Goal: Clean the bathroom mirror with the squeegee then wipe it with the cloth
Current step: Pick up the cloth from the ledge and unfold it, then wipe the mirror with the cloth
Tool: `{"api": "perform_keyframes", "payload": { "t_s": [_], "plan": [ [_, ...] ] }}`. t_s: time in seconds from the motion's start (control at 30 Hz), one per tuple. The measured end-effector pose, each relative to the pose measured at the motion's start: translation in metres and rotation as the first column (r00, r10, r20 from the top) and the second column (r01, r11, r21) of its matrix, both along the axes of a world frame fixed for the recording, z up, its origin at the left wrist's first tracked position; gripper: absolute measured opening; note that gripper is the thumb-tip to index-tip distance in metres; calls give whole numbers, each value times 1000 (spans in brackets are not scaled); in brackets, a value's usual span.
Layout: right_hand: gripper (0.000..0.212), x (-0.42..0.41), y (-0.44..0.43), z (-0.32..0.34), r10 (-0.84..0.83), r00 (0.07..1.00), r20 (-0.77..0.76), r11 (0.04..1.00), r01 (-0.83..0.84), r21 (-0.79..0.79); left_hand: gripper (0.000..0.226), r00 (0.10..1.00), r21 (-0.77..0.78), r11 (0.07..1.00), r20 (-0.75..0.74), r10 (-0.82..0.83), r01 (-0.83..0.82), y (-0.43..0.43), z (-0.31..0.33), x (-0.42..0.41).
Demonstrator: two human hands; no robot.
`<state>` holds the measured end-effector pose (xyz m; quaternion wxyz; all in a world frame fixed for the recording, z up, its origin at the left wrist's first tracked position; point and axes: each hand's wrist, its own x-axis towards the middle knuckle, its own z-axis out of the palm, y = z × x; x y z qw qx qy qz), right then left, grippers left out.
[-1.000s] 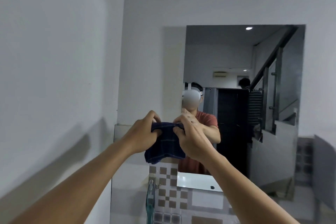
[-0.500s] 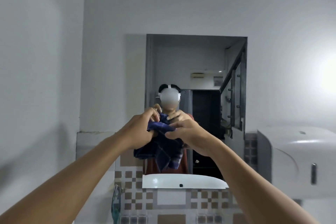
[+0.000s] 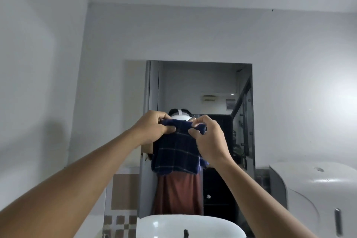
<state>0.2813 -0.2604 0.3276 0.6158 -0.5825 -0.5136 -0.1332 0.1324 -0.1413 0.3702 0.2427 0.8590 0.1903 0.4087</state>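
Left hand (image 3: 152, 129) and right hand (image 3: 209, 139) each pinch the rolled top edge of a soft navy checked cloth (image 3: 176, 152), hanging before the rectangular mirror (image 3: 201, 87).

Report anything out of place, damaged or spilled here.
Nothing stands out. Both hands, left and right, hold the dark checked cloth open before the mirror; no cracks or spills visible.
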Motion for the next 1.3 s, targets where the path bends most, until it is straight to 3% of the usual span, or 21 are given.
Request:
{"api": "perform_keyframes", "payload": {
  "t_s": [0.07,0.2,0.3,0.47,0.63,0.83,0.93,1.03,1.17,1.3],
  "plan": [
    [11,2,8,5,-67,996,64,997,63,53,4,997,74,996,58,43,-47,2,15,8],
    [28,2,21,26,-170,960,223,984,155,85,7,982,190,975,170,79,-112,12,41,19],
    [28,2,30,57,-272,902,337,962,244,124,11,963,247,958,258,76,-142,20,61,26],
    [34,9,56,99,-477,684,552,868,465,173,15,912,304,918,392,123,-255,36,88,44],
    [47,23,88,87,-569,466,677,764,604,226,17,854,380,812,455,253,-443,59,84,60],
    [49,36,109,73,-510,503,698,842,460,284,37,755,458,633,562,337,-623,80,60,56],
    [52,36,116,71,-460,533,710,866,447,226,36,715,409,637,609,343,-654,84,38,49],
    [63,29,120,67,-449,569,689,856,496,148,20,667,358,646,671,325,-674,86,2,45],
    [80,27,126,71,-490,513,705,815,557,161,30,683,349,680,663,307,-645,89,-52,43],
    [72,25,138,83,-528,466,710,789,578,208,49,767,454,643,532,359,-617,93,-101,48]
  ]
}}
